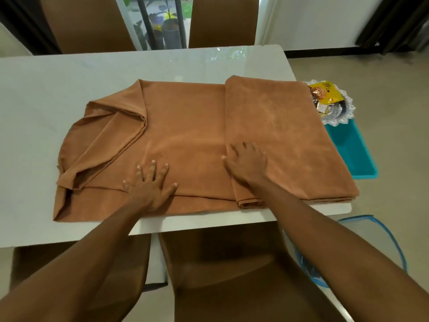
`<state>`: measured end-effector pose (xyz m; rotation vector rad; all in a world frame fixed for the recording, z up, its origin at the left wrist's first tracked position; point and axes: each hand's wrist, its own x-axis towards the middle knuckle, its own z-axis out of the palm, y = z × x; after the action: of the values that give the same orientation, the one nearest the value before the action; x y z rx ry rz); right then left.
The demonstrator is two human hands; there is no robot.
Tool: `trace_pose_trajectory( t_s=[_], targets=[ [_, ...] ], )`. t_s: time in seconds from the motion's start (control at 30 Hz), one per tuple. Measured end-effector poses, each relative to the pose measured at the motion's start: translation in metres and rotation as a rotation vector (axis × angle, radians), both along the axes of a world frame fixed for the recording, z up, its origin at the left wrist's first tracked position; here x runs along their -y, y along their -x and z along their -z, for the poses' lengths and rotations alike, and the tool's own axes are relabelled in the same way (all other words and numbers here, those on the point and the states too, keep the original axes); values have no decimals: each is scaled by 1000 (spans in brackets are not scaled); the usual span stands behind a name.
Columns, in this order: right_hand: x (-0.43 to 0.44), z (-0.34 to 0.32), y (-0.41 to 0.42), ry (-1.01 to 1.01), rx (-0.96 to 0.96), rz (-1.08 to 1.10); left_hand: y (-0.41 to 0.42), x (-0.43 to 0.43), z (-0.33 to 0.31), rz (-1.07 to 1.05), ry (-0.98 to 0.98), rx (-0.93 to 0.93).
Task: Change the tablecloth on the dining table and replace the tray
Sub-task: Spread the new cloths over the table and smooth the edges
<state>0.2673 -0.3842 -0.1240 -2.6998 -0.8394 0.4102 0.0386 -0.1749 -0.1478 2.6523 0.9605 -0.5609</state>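
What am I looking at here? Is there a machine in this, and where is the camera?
No machine: a person wears one camera on the head, looking down at their own arms. Both hands, the left hand and the right hand, lie flat and open on a partly folded brown tablecloth on a white dining table. Nothing is gripped. Beyond the table's right edge sit a silver tray with snack packets and a teal bin. Brown chairs stand around.

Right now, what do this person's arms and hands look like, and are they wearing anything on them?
Both arms are bare as far as the view shows: no sleeves, gloves, watch or bracelets. The left hand and right hand show no rings that I can make out. Fingernails look short and plain.
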Motion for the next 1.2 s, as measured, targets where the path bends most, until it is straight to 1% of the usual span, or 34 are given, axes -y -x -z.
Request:
trace_pose_trajectory(
  t_s=[0.07, 0.1, 0.23, 0.3, 0.4, 0.47, 0.53, 0.6, 0.63, 0.7, 0.77, 0.83, 0.87, 0.97, 1.07, 1.2],
  targets=[
    [-26, 15, 20, 87, -32, -67, 13, -7, 3, -7, -16, -23],
    [-36, 18, 29, 102, -17, -97, 20, -12, 4, -14, -27, -28],
    [-74, 20, 71, 71, -7, -229, 57, -41, 6, -62, -35, -32],
    [-92, 20, 86, 35, -37, -290, 81, -57, 5, -97, -37, -62],
    [-126, 15, 108, -31, -131, -384, 119, -85, 0, -181, -58, -84],
    [-142, 11, 118, -114, -171, -391, 132, -106, -1, -222, -36, -130],
    [-156, 10, 134, -190, -148, -376, 148, -131, -5, -318, 23, -233],
    [-159, 13, 140, -230, -89, -344, 152, -141, -10, -415, 1, -242],
    [-158, 16, 137, -235, -82, -334, 146, -137, -13, -418, -45, -180],
    [-150, 25, 126, -204, -82, -321, 124, -119, -17, -313, -97, -37],
    [-134, 36, 110, -170, -24, -344, 93, -95, -18, -195, -90, 53],
    [-113, 43, 91, -167, 46, -378, 61, -80, -13, -161, -52, 110],
    [-104, 44, 82, -176, 67, -392, 51, -76, -9, -160, -35, 118],
    [-78, 43, 49, -180, 107, -393, 32, -66, 6, -175, -3, 63],
    [-44, 44, 3, -182, 138, -298, 27, -62, 15, -180, -42, 64],
    [9, 44, -63, -40, 213, -187, 26, -62, 13, -204, -40, 61]
  ],
)
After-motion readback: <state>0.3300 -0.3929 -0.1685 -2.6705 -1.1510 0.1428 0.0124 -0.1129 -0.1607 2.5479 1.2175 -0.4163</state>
